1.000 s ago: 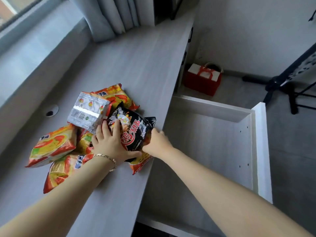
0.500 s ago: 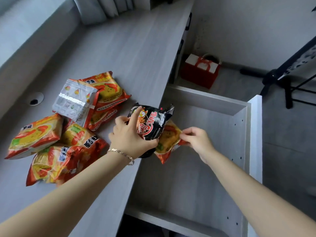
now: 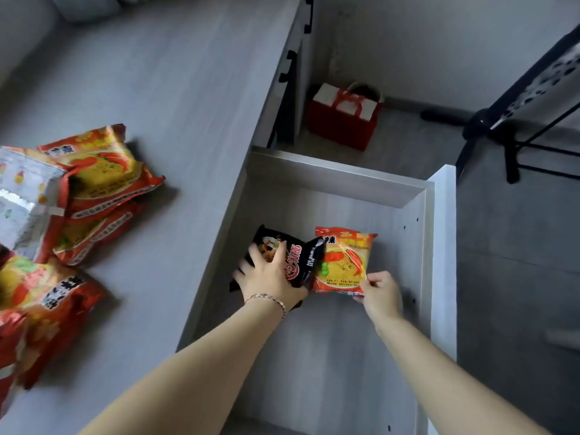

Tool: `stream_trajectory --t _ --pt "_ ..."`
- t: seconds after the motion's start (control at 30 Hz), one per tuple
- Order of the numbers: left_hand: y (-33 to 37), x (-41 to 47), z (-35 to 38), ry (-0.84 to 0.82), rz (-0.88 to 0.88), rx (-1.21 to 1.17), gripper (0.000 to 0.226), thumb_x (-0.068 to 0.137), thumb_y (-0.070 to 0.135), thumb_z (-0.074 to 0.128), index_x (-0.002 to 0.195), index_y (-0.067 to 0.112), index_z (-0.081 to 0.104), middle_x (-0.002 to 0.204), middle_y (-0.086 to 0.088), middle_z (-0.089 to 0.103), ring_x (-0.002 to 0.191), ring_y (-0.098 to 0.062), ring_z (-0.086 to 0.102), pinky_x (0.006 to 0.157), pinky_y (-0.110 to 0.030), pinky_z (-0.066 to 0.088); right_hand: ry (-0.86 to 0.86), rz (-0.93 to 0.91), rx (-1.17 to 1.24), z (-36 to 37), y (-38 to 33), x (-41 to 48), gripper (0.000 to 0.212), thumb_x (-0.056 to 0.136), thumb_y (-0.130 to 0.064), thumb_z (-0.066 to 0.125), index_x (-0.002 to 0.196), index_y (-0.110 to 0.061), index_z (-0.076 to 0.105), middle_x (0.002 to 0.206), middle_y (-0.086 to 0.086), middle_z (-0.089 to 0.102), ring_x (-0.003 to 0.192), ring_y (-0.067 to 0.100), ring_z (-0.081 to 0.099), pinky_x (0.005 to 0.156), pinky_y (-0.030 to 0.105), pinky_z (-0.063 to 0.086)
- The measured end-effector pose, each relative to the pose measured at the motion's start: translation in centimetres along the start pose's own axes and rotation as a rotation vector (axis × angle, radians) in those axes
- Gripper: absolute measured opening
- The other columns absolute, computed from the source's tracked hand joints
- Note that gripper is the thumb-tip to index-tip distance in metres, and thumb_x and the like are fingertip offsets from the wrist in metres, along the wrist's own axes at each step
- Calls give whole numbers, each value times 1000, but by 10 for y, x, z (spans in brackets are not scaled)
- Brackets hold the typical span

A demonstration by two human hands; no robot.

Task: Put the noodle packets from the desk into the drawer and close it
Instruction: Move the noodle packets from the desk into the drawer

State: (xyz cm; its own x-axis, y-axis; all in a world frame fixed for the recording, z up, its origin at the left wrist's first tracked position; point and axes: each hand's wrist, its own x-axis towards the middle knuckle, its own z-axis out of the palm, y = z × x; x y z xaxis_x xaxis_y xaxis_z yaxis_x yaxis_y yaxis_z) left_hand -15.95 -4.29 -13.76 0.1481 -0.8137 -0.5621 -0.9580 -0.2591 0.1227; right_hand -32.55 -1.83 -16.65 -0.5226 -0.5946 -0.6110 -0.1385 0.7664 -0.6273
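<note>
Both my hands are down inside the open white drawer (image 3: 442, 246). My left hand (image 3: 270, 277) grips a black noodle packet (image 3: 298, 262) from above. Beside it, my right hand (image 3: 379, 290) pinches the near right corner of an orange noodle packet (image 3: 342, 262). The two packets touch, low over the drawer floor. Several more orange and red noodle packets (image 3: 94, 174) and a silver-backed one (image 3: 22, 196) lie in a heap on the grey desk (image 3: 175, 89) at the left.
A red gift bag (image 3: 343, 120) stands on the floor beyond the drawer. A black stand with legs (image 3: 502, 127) is at the far right. The desk's other drawer fronts with black handles (image 3: 292, 64) run along its right edge.
Both hands lifted the black and orange packets off the desk, carried them right over its edge and lowered them into the drawer. The view has swung right and down.
</note>
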Motion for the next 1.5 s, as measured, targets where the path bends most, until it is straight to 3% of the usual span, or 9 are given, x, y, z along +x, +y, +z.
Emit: stream_trajectory --t 0.1,0.27,0.37,0.53,0.7,0.87,1.0,1.37,1.5 --pt "-1 16 18 -57 -34 50 99 66 53 68 145 41 9 153 -15 4 131 -45 26 111 -51 24 -13 -77 -231 -6 5 6 11 89 -3 52 96 -9 58 107 18 65 100 38 61 88 45 50" --pt "-7 22 20 -237 -8 112 108 70 43 72 147 38 -3 154 -14 -4 137 -46 16 110 -52 31 -182 -89 -522 -7 -1 3 33 85 -7 48 118 -10 54 122 15 62 111 36 56 89 38 46" --pt "-14 15 -16 -261 90 104 71 81 39 62 143 27 29 145 -10 31 127 -33 41 101 -42 42 -134 -70 -715 1 -25 -13 44 80 -14 48 125 -16 49 127 15 56 117 39 51 99 41 43" --pt "-56 -17 -106 281 311 -108 24 90 24 48 108 16 63 114 -3 63 104 -26 59 80 -34 49 -168 -419 -586 47 -111 -67 39 86 -10 49 125 -15 50 131 14 51 119 33 49 100 42 44" --pt "-147 -20 -162 893 177 -181 39 71 16 62 108 6 64 118 -20 60 107 -44 55 87 -49 47 -369 -678 -411 114 -182 -127 31 90 -10 47 120 -15 52 129 9 52 113 24 52 90 31 44" --pt "-221 -6 -180 500 -179 -166 91 75 46 69 147 35 16 159 -12 -1 146 -38 -3 113 -56 19 -516 -769 -534 191 -218 -161 72 85 -34 61 145 -26 20 146 20 26 134 37 30 110 43 30" --pt "-244 3 -176 392 -115 -181 82 84 31 63 147 40 10 159 -9 -1 144 -41 -3 112 -54 25 -546 -836 -874 230 -219 -161 93 76 -42 69 143 -46 5 153 24 8 141 42 12 115 50 18" --pt "-227 -14 -186 703 51 -553 63 82 8 58 141 16 37 137 -15 50 126 -34 44 104 -45 40 -234 -1109 -277 204 -191 -150 37 88 -6 59 125 -10 58 106 20 52 95 28 56 82 25 43" --pt "-179 -57 -198 787 151 -848 43 83 5 59 125 9 49 97 0 59 77 -6 55 63 -2 44 -50 -1234 -77 151 -172 -141 33 78 6 65 109 -1 68 87 20 55 79 2 43 78 -2 35"
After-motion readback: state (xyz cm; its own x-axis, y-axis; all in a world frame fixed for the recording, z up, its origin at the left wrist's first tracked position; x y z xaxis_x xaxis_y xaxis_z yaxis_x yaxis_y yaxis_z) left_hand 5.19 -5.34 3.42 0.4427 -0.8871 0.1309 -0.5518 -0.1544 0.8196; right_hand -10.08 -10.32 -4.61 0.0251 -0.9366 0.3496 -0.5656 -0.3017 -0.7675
